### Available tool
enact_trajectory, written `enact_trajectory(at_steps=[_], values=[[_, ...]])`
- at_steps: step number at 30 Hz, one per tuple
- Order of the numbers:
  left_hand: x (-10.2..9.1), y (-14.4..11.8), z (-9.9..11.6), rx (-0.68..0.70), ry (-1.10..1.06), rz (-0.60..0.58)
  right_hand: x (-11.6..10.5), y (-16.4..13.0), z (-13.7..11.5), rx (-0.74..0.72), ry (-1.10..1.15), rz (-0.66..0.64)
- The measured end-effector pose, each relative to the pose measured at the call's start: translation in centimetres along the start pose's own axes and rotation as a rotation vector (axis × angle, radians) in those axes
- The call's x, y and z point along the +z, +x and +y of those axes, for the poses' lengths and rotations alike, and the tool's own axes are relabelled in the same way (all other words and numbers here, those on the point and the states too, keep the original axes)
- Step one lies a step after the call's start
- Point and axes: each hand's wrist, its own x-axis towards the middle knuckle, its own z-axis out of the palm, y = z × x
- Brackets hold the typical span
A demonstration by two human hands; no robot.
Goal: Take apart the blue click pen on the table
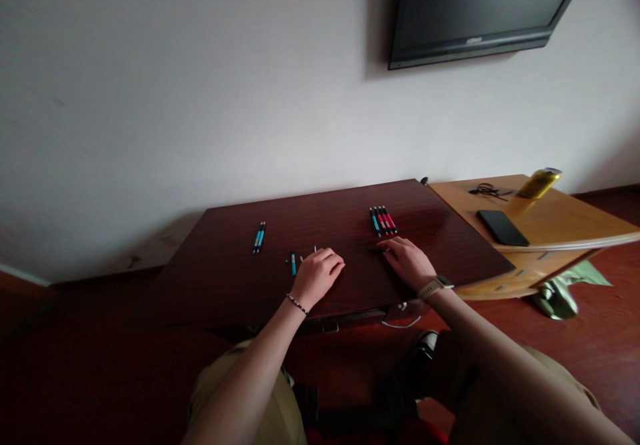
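Note:
My left hand (317, 273) rests on the dark wooden table (225, 285) with its fingers curled, a bracelet on the wrist. A blue pen (293, 263) and small pen parts lie just left of it. My right hand (407, 261) lies flat on the table, a watch on its wrist, its fingertips touching a dark pen (376, 250). Beyond it lies a row of several pens, red and blue (383, 220). Two blue pens (259, 237) lie further left.
A lighter wooden shelf (560, 228) adjoins the table on the right, with a black phone (502, 227), a yellow can (539, 183) and a tangled cable (489, 191). A wall-mounted screen (480, 8) hangs above. A green shoe (555, 298) lies on the floor.

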Motion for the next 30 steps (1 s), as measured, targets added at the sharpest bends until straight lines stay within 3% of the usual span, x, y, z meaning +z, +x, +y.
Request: enact_trajectory(at_steps=[8, 16, 30], values=[[0.0, 0.0, 0.1, -0.039, 0.044, 0.004, 0.2, 0.7, -2.1, -0.052, 0.115, 0.019], [-0.4, -0.3, -0.4, -0.109, 0.083, 0.024, 1.1, 1.6, -5.7, -0.229, 0.343, -0.057], [-1.8, -2.1, -1.7, -0.18, 0.152, 0.002, 2.2, 3.1, -10.5, -0.277, 0.506, 0.039]])
